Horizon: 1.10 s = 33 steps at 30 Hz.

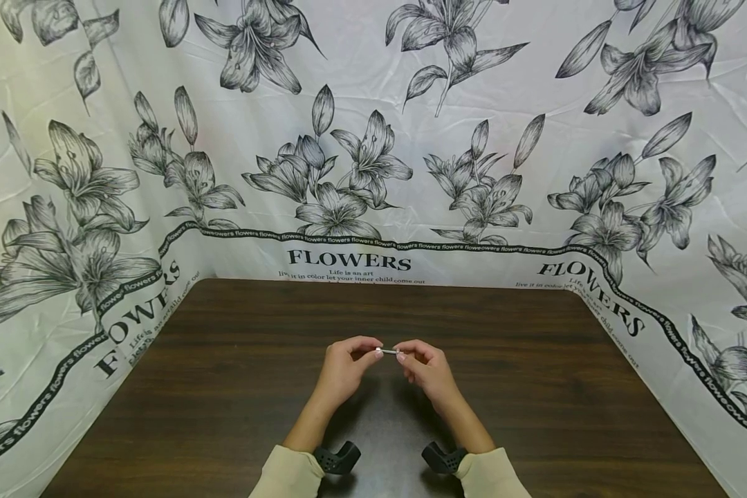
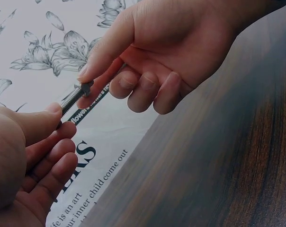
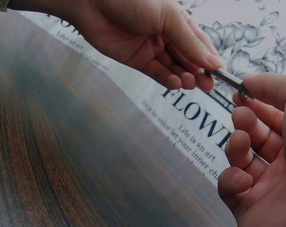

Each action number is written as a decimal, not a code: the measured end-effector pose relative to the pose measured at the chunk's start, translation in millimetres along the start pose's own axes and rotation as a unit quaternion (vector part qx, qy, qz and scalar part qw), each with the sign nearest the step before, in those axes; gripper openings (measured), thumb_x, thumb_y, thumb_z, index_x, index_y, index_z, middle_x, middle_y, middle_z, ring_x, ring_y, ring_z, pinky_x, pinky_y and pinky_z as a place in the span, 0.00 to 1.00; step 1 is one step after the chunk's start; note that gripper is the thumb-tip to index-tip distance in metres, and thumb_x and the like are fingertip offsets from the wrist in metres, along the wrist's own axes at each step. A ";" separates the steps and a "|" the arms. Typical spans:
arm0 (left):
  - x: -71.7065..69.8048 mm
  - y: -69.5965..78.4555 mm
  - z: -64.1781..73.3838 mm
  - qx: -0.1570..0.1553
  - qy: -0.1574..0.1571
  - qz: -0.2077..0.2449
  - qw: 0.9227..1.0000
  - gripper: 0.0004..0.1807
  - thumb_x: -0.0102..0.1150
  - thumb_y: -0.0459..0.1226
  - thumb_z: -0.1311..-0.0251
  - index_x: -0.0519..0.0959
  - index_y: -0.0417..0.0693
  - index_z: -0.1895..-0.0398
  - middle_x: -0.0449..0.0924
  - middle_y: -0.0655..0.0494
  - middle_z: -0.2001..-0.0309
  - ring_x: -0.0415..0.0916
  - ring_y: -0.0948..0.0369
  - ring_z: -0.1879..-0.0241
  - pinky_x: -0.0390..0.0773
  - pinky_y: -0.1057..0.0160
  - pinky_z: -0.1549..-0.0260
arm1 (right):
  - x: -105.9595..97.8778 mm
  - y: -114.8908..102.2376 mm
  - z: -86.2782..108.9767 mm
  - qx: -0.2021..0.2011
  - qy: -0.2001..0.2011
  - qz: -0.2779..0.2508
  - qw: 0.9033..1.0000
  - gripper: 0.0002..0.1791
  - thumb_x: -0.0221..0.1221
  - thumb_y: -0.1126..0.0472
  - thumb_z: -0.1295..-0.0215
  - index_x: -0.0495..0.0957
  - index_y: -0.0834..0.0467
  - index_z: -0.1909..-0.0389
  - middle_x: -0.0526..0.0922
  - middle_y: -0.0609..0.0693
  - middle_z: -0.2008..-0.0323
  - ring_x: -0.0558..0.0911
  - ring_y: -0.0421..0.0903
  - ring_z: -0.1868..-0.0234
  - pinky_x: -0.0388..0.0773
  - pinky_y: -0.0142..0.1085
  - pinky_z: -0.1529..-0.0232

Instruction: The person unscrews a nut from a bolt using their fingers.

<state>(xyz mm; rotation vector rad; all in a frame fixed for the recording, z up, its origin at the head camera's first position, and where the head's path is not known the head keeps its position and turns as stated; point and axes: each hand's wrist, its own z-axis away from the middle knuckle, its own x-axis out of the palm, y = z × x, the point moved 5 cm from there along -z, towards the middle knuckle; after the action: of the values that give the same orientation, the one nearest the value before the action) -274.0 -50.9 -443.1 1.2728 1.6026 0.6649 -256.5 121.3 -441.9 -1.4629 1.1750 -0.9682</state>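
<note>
Between the two hands, raised above the table, is a small metal bolt [image 1: 389, 351] with a threaded shank [image 2: 72, 100]. My left hand [image 1: 342, 370] pinches one end of the shank between thumb and forefinger. At the other end, my right hand [image 1: 431, 373] has thumb and forefinger on the wider hex piece [image 3: 245, 90]; whether this is the bolt's head or a nut I cannot tell. The bolt lies almost level in the head view. In the right wrist view, the other fingers of the right hand are loosely curled below it.
A dark brown wooden table [image 1: 224, 387] spreads beneath the hands. White cloth [image 1: 361, 83] printed with black flowers and lettering hangs around its back and sides. Each wrist carries a black camera band, the left one [image 1: 338, 458] and the right one [image 1: 443, 458], by pale yellow sleeves.
</note>
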 end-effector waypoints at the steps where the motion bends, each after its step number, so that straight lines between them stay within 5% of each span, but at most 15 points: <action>1: -0.1 -0.1 0.0 -0.001 -0.001 0.000 1.000 0.05 0.69 0.33 0.44 0.86 0.44 0.64 0.83 0.63 0.71 0.78 0.64 0.71 0.78 0.63 0.67 | 0.2 0.0 0.1 -0.003 -0.001 -0.002 1.000 0.10 0.58 0.70 0.34 0.78 0.74 0.56 0.72 0.51 0.80 0.71 0.41 0.80 0.68 0.32 0.78; 16: -1.1 -0.2 0.1 -0.002 0.000 0.003 1.000 0.04 0.68 0.33 0.44 0.86 0.45 0.64 0.83 0.63 0.71 0.78 0.64 0.71 0.78 0.64 0.68 | 1.8 -3.5 0.2 -0.062 -0.015 -0.004 0.998 0.11 0.57 0.77 0.37 0.74 0.78 0.54 0.70 0.55 0.82 0.69 0.40 0.82 0.66 0.31 0.82; 33: -0.7 -0.6 0.6 -0.005 -0.003 0.002 1.000 0.04 0.69 0.34 0.44 0.86 0.49 0.65 0.83 0.64 0.71 0.79 0.64 0.70 0.78 0.63 0.67 | 1.9 -7.6 1.8 -0.067 -0.016 -0.012 0.998 0.09 0.56 0.77 0.37 0.76 0.78 0.57 0.68 0.58 0.81 0.68 0.40 0.82 0.65 0.29 0.81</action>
<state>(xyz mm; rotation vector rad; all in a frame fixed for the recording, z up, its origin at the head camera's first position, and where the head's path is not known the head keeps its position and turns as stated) -273.8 -51.9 -443.7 1.2699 1.5905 0.6687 -253.0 120.2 -434.8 -1.5954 1.2220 -0.8936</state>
